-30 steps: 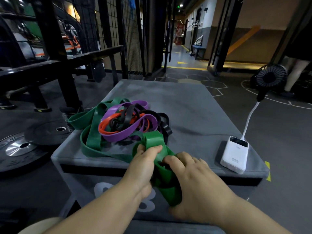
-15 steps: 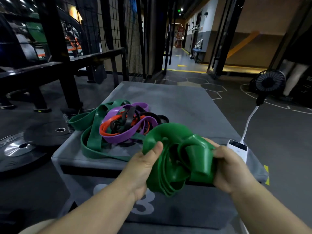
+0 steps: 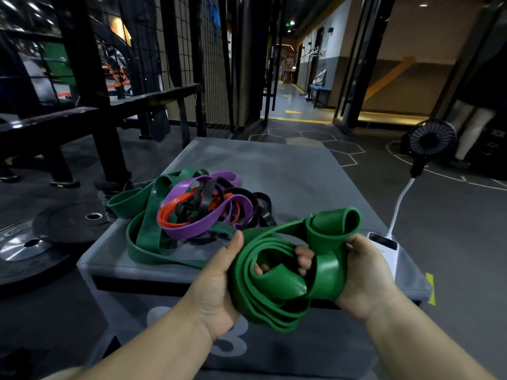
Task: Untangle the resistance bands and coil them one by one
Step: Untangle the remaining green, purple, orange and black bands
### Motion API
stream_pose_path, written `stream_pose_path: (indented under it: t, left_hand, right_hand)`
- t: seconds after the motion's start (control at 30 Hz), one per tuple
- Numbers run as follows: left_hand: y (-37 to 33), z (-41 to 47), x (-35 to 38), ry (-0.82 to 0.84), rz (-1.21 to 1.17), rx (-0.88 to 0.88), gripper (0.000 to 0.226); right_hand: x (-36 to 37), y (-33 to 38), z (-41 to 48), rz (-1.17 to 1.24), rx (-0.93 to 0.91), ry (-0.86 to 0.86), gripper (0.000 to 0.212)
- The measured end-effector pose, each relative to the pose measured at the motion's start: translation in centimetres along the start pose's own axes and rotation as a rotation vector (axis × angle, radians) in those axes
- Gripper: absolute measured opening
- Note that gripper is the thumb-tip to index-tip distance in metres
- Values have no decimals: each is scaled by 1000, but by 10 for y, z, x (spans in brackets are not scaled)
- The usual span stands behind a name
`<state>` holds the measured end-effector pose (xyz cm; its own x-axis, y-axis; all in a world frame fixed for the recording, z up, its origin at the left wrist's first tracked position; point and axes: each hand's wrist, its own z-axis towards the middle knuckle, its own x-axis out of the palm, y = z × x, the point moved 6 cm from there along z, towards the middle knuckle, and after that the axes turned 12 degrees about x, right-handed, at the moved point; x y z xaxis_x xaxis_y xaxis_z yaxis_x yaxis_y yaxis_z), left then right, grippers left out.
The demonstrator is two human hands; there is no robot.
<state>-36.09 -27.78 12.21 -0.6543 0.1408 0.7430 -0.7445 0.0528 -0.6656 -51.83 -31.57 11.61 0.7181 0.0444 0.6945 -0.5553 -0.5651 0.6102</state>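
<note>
Both hands, left hand (image 3: pixel 219 281) and right hand (image 3: pixel 362 272), grip the green band (image 3: pixel 277 270) off the box's (image 3: pixel 274 165) near edge, seemingly to keep its coils together.

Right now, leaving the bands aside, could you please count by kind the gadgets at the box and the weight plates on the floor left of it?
Power bank: 1
Fan: 1
Weight plates: 2
Total: 4
</note>
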Motion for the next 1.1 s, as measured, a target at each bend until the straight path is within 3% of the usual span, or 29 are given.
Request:
stream_pose_path:
  t: [0.1, 0.3, 0.43, 0.47, 0.57, 0.63, 0.73, 0.8, 0.97, 1.1]
  left_hand:
    - [-1, 2, -8, -7, -63, 6, 74]
    - [-9, 4, -7, 40, -120, 20, 71]
    - [-6, 1, -8, 4, -135, -46, 70]
    - [-4, 1, -8, -5, -133, -62, 68]
    - [0, 1, -8, -22, -125, -98, 68]
    - [0, 2, -9, -56, -128, -107, 69]
    - [-1, 2, -9, -80, -131, -113, 67]
    - [1, 2, -12, -72, -97, -125, 64]
    - [11, -1, -16, -46, 17, -188, 58]
    - [11, 0, -17, -101, 30, -155, 34]
  right_hand:
    - [-4, 3, 0, -147, 40, 25, 48]
    - [-9, 8, -8, -570, -122, -86, 27]
    - [0, 11, -16, -770, -340, -142, 30]
    - [3, 12, -19, -856, -424, -136, 37]
    - [13, 13, -29, -1244, -677, -97, 94]
    - [23, 9, -34, -1426, -751, -47, 102]
    - [27, 3, -35, -1536, -642, 67, 73]
    - [23, 5, -32, -1553, -592, 36, 54]
    - [19, 15, -31, -1762, -835, -339, 52]
    - [18, 14, -32, -1675, -919, -535, 39]
